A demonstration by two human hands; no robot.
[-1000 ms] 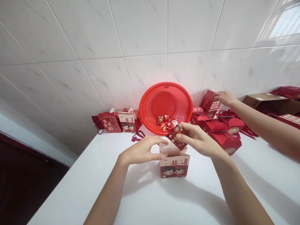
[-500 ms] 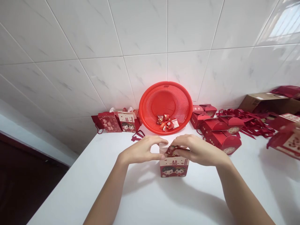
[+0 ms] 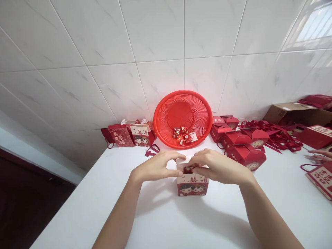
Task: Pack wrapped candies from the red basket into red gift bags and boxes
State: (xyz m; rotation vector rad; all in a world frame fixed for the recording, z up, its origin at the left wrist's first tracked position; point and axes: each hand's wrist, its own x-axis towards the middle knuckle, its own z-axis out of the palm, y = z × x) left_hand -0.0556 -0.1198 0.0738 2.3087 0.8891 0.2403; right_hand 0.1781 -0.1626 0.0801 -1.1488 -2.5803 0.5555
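A small red-and-cream paper gift box (image 3: 192, 188), printed with two cartoon figures, stands upright on the white table with its top open. My left hand (image 3: 158, 165) grips the box's left upper edge between thumb and fingers. My right hand (image 3: 211, 165) is at the opening, its fingers closed on a dark red wrapped candy packet (image 3: 188, 169) that sits partly inside the box. The fingers hide much of the packet and the box's right rim. Behind the box, a red plastic colander (image 3: 169, 103) leans on the wall, with several wrapped candies (image 3: 183, 135) at its bottom.
Paper gift bags (image 3: 121, 135) stand at the back left. Folded red boxes (image 3: 245, 154) are stacked right of the colander, beside red ribbons (image 3: 280, 138) and a cardboard box (image 3: 290, 112). Another person's hand (image 3: 323, 155) is at the right edge, near a red-and-beige bag (image 3: 320, 180).
My right hand has lowered the red packet deeper into the box. My left hand stays put. At the right, the other person's red-and-beige bag has moved down onto the table.
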